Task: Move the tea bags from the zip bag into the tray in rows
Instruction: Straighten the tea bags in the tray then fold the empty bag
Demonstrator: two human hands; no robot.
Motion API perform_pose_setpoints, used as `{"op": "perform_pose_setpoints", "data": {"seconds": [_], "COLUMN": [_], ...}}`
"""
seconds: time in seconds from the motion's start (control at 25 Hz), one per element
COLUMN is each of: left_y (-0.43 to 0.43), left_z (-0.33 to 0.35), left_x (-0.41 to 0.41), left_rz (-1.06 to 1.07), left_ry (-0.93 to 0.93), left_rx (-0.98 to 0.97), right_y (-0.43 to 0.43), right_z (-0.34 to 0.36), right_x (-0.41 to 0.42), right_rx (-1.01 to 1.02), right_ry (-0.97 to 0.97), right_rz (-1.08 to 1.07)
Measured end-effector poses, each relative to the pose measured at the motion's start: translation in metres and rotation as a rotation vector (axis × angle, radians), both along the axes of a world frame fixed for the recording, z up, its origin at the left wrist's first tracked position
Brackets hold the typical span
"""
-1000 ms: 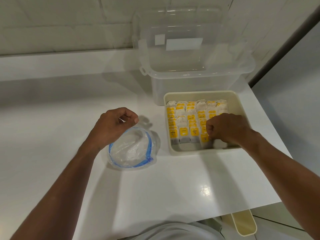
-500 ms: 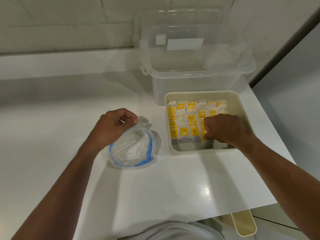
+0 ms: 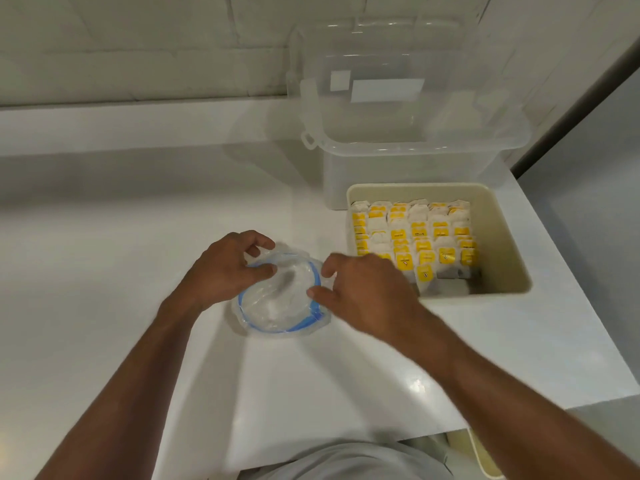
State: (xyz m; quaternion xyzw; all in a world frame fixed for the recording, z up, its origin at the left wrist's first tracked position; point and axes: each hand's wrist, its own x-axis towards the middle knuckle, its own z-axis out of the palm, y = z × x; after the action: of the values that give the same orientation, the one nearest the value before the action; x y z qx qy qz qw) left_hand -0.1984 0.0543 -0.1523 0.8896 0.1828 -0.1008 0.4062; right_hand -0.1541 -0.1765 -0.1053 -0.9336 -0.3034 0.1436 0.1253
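The clear plastic zip bag with a blue rim (image 3: 277,306) sits mouth-up near the middle of the white table (image 3: 104,237), its far-left rim pinched by the curled fingers and thumb of the left hand (image 3: 225,268). The right hand (image 3: 360,292) has thumb and forefinger parted at the bag's right rim; blur hides whether they grip. Yellow-and-white paper tea bags (image 3: 420,237) stand in rows in the cream rectangular tray (image 3: 502,237) at the table's right edge.

It looks like a home kitchen. A glossy white worktop (image 3: 131,271) runs along a wall of pale tiles (image 3: 138,46). A clear plastic storage box (image 3: 408,140) stands at the back, and just in front of it a cream tray (image 3: 502,237) holds rows of yellow-labelled tea bags (image 3: 415,237).
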Motion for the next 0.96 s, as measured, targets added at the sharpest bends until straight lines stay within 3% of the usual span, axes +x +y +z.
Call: {"op": "perform_pose_setpoints", "data": {"seconds": [0.08, 0.16, 0.28, 0.4, 0.48, 0.6, 0.76, 0.8, 0.88, 0.96], "left_y": [0.001, 0.004, 0.006, 0.003, -0.002, -0.009, -0.025, -0.03, -0.036, -0.038], "left_z": [-0.003, -0.005, -0.009, -0.016, -0.019, -0.012, -0.002, -0.002, 0.001, 0.007], "left_x": [-0.005, -0.01, -0.015, -0.02, -0.023, -0.027, -0.038, -0.04, -0.04, -0.031], "left_rz": [0.045, 0.067, 0.078, 0.215, 0.325, 0.575, 0.602, 0.597, 0.677, 0.796], "left_ry": [-0.003, 0.002, 0.017, -0.03, -0.103, -0.172, -0.117, -0.129, -0.176, -0.226], "left_rx": [-0.003, -0.026, -0.058, -0.265, -0.325, -0.545, -1.275, -1.358, -1.452, -1.331], "right_y": [0.015, 0.023, 0.03, 0.039, 0.046, 0.055, 0.074, 0.075, 0.077, 0.08], "right_z": [-0.023, -0.044, -0.071, -0.081, -0.079, -0.076, -0.059, -0.056, -0.05, -0.053], "right_x": [-0.022, -0.037, -0.038, -0.033, -0.033, -0.028, -0.021, -0.023, -0.036, -0.054], "right_rx": [-0.145, -0.105, 0.135, 0.505, 0.687, 0.874, 1.107, 1.133, 0.986, 0.902], "right_ry": [0.022, 0.104, 0.292, 0.663, 0.793, 0.643, 0.49, 0.447, 0.325, 0.294], "right_rz": [-0.072, -0.175, -0.341, -0.585, -0.69, -0.662, -0.673, -0.641, -0.411, -0.301]}}
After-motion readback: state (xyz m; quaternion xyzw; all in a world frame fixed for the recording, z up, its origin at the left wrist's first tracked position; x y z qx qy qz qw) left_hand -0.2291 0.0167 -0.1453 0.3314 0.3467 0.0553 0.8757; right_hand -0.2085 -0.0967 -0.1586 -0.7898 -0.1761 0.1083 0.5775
